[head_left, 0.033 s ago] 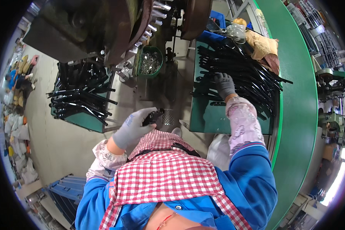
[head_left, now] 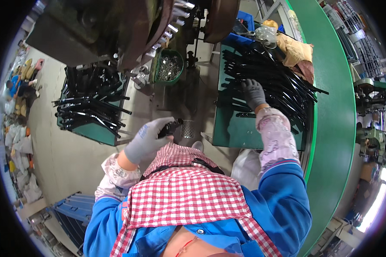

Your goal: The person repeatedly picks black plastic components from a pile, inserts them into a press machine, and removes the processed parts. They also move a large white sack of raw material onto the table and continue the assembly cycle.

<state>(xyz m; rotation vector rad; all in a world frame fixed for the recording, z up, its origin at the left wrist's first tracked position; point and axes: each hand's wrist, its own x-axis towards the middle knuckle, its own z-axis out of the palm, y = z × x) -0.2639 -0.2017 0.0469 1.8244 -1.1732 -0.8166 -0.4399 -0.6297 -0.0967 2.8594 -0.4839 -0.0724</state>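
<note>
Small black part (head_left: pixel 172 127), head view: pinched in the grip of the gloved left hand (head_left: pixel 146 139), held close to the chest at 9 o'clock of the machine base, ready to hand; right hand (head_left: pixel 253 93) at 1 o'clock, fingers spread flat on the black rods (head_left: pixel 274 81) heaped on the green bench (head_left: pixel 236 128); second rod stack (head_left: pixel 92 107) at 10 o'clock; tub of small metal pieces (head_left: pixel 169 66) at 12; concrete workshop floor (head_left: pixel 64 158).

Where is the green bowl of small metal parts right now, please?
In the head view the green bowl sits upper centre, under the big machine, between the two piles of black rods, beyond the left hand.
</note>
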